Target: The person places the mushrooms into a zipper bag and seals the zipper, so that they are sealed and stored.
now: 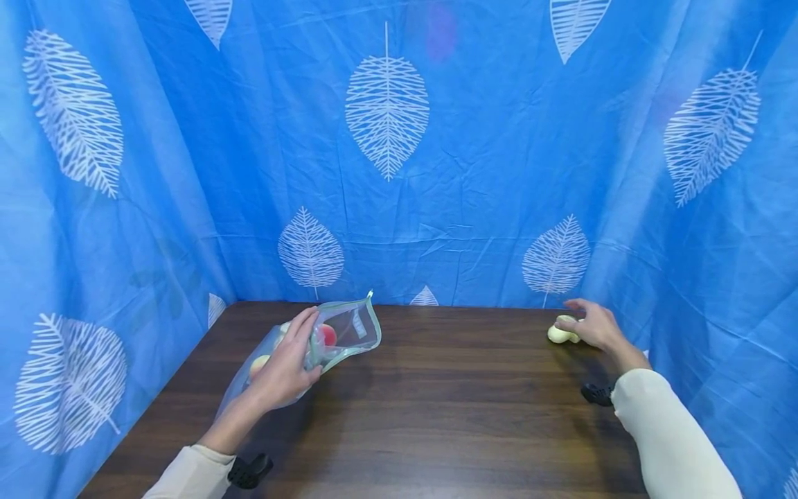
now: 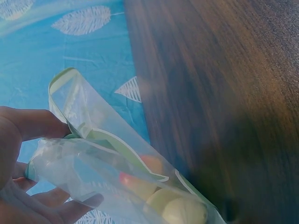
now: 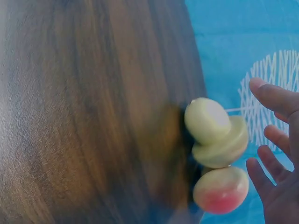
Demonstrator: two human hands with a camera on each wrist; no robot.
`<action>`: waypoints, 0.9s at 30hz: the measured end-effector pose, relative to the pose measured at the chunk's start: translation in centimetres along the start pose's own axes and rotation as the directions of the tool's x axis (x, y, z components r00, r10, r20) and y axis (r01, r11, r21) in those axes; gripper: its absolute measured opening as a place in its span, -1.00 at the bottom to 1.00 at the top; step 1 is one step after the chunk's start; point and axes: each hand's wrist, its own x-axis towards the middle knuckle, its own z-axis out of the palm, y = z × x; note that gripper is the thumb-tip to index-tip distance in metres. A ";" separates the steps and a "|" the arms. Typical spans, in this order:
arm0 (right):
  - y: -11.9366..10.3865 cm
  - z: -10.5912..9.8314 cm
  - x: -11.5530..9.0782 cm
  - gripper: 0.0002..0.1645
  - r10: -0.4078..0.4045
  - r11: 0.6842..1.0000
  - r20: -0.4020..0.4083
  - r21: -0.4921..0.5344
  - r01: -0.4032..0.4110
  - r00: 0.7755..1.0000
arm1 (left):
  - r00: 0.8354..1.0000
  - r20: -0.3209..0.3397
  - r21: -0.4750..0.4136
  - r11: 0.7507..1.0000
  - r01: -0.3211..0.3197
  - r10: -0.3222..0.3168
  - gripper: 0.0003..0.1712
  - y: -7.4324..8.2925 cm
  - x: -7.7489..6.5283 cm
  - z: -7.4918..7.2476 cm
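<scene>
My left hand holds a clear plastic bag with green edging near its mouth, thumb on one side and fingers on the other. The mouth gapes toward the right. Through the film show a red piece and pale yellow, rounded fruit-like pieces. On the far right of the table, my right hand hovers beside a small cluster, fingers spread. In the right wrist view, the cluster has a round pale green piece, a curved one and a red-blushed, peach-like one.
Beneath both hands lies a dark brown wooden table. A blue curtain with white leaf prints hangs behind it and along both sides. Black straps with small devices sit at both wrists.
</scene>
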 end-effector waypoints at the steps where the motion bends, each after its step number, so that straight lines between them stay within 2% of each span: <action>1: 0.2 0.1 -0.1 -0.05 0.000 1.000 -0.004 -0.006 0.000 1.000 | 1.000 -0.001 0.000 1.000 -0.001 0.001 0.19 0.0 0.0 0.0; 11: 1.2 1.4 -0.3 -0.19 0.014 1.000 -0.012 -0.017 -0.014 1.000 | 1.000 -0.006 -0.007 1.000 -0.025 0.025 0.19 -0.1 0.0 0.1; 15: 1.4 1.9 -0.4 -0.29 -0.028 0.998 -0.054 -0.051 0.025 0.998 | 1.000 -0.005 -0.008 1.000 -0.026 0.026 0.20 -0.2 -0.1 0.1; 19: 1.6 2.2 -0.6 -0.36 -0.060 0.995 -0.047 -0.078 0.056 0.997 | 1.000 -0.001 -0.013 1.000 -0.020 0.020 0.20 -0.2 0.0 0.1; 23: 1.8 2.2 -0.7 -0.41 -0.048 0.997 -0.024 -0.057 0.046 0.999 | 1.000 -0.004 -0.014 1.000 -0.023 0.023 0.21 -0.2 -0.1 0.1; 27: 1.9 2.2 -0.7 -0.45 -0.037 0.999 -0.035 -0.037 0.036 0.999 | 1.000 -0.004 -0.013 0.999 -0.030 0.030 0.20 -0.2 -0.1 0.2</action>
